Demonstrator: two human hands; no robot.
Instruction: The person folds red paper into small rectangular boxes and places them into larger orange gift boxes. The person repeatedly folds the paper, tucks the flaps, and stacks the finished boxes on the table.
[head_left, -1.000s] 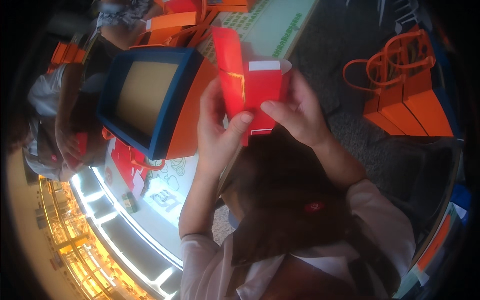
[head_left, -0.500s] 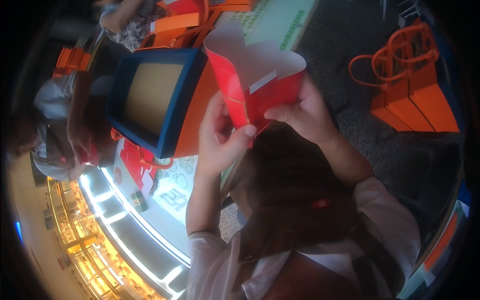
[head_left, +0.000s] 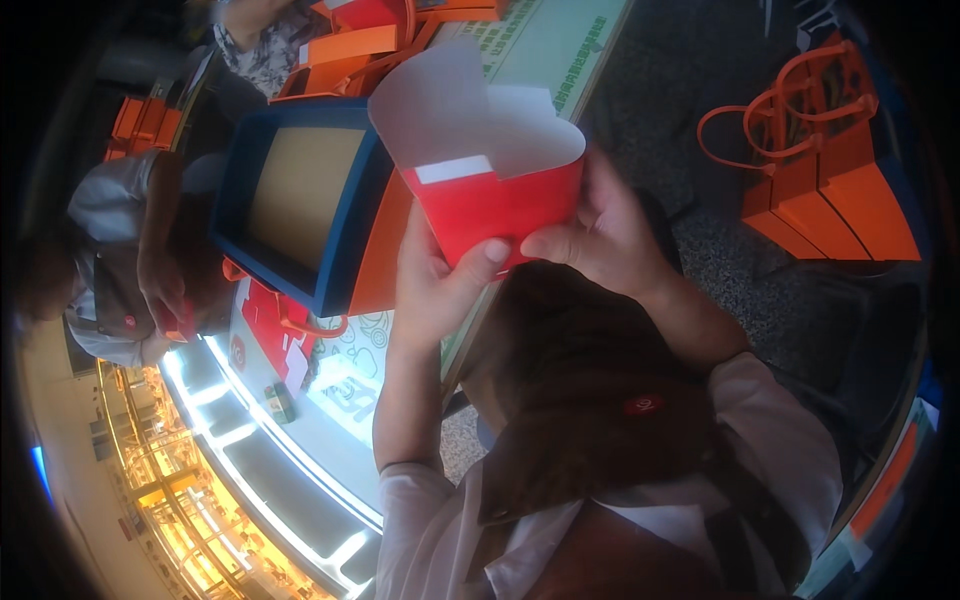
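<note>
Red folded paper bag with white inside: mouth open and facing up, held upright in the air, flaps spread, one white strip on front rim.

Looked like packing workshop or gift-packaging line. Orange paper bags with handles stood right of grip; blue-and-orange boxes sat left on table; another person worked further left.

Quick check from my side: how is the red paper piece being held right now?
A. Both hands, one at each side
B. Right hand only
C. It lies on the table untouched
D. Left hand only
A: the left hand and the right hand both grip the red paper piece, holding it up and open.
</note>
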